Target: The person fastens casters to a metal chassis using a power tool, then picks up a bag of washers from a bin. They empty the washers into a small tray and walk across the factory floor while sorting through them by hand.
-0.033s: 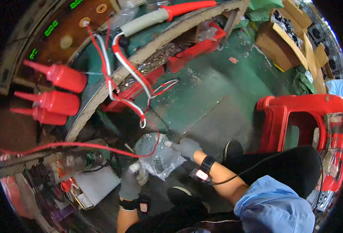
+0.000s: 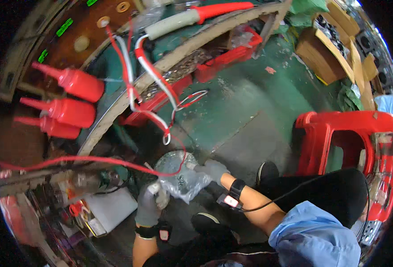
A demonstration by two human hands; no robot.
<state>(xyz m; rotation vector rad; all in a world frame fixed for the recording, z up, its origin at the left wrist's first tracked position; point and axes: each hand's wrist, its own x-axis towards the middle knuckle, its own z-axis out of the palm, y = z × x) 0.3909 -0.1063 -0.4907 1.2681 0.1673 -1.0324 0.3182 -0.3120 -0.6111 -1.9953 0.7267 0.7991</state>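
Note:
A clear plastic bag [image 2: 181, 183] hangs low in front of me, its mouth facing up, with a few small dark bits showing in it. At its left edge my left hand [image 2: 152, 204], in a grey glove with pale fingertips, is closed on the plastic. My right hand [image 2: 212, 171], gloved the same way, pinches the bag's right rim with its fingers pointing left. A dark band with a small white-faced device sits on each wrist. Just above the bag's mouth, a thin red wire [image 2: 116, 163] loops down.
Red-and-white cords [image 2: 154, 73] dangle from the bench edge, below a soldering iron [image 2: 172, 24]. Red squeeze bottles [image 2: 74, 112] are at the left. Red bins [image 2: 223, 60] sit under the bench. A red stool [image 2: 310, 142] stands right, a cardboard box [image 2: 316, 55] beyond it.
The view has shifted slightly, so the bench and bottles appear a little to the right. The bag's lower right part has folded in nearer my right hand. Both hands keep their hold.

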